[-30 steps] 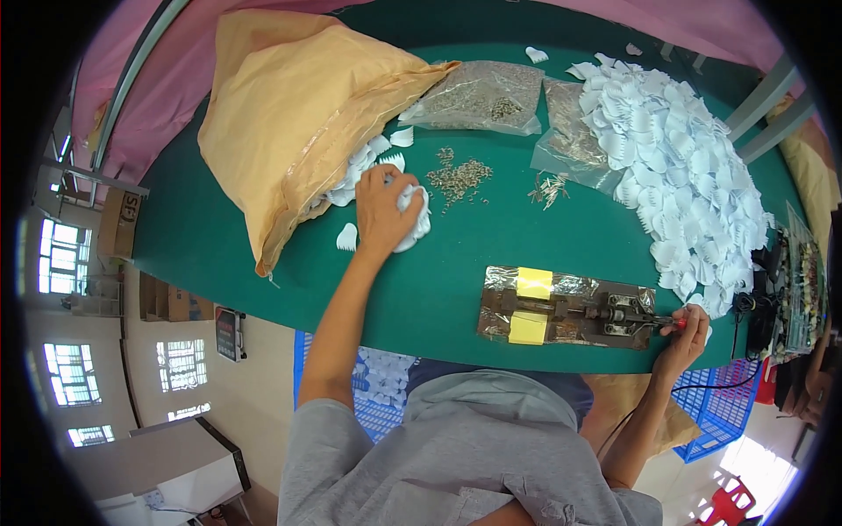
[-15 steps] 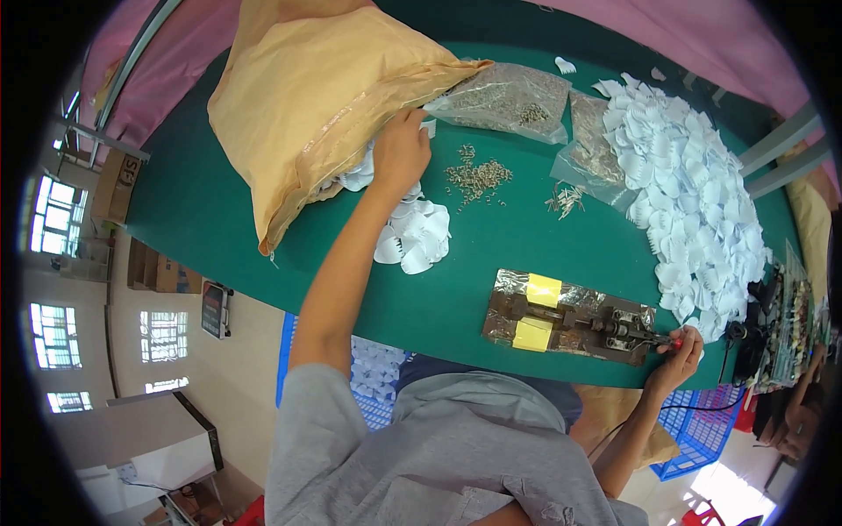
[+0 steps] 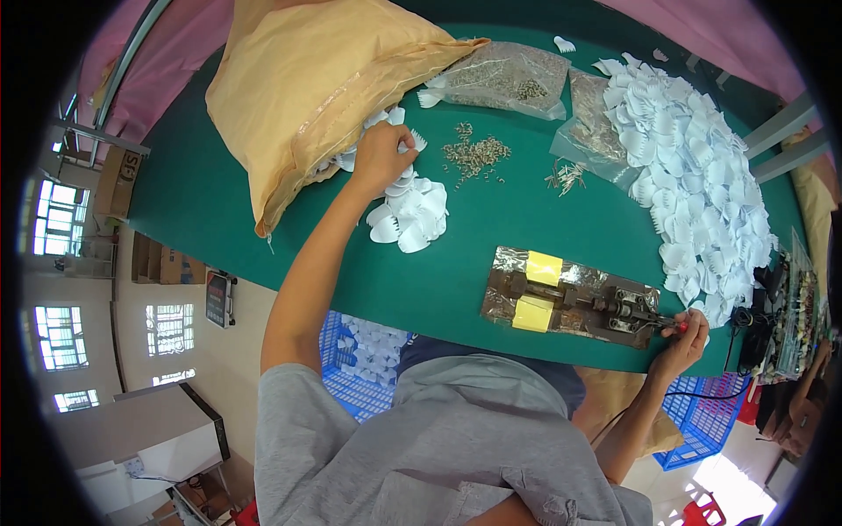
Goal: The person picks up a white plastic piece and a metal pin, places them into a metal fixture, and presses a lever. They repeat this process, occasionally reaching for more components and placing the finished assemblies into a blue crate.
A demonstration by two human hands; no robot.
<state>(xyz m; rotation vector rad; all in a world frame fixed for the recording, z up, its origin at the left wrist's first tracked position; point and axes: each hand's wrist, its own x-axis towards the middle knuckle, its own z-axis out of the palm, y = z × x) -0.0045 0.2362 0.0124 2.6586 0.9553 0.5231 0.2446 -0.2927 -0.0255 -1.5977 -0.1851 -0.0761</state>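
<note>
Head view: left hand (image 3: 381, 158) curled into white plastic pieces (image 3: 408, 215) at yellow sack (image 3: 307, 88) mouth on green surface (image 3: 219, 219), right hand (image 3: 682, 337) pinching red handle (image 3: 680, 326) of small press (image 3: 579, 302).

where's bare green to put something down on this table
The widest bare patch of table lies left of and below the yellow sack. A smaller one sits between the white pile under the left hand and the press. The right side is crowded with white pieces.
</note>
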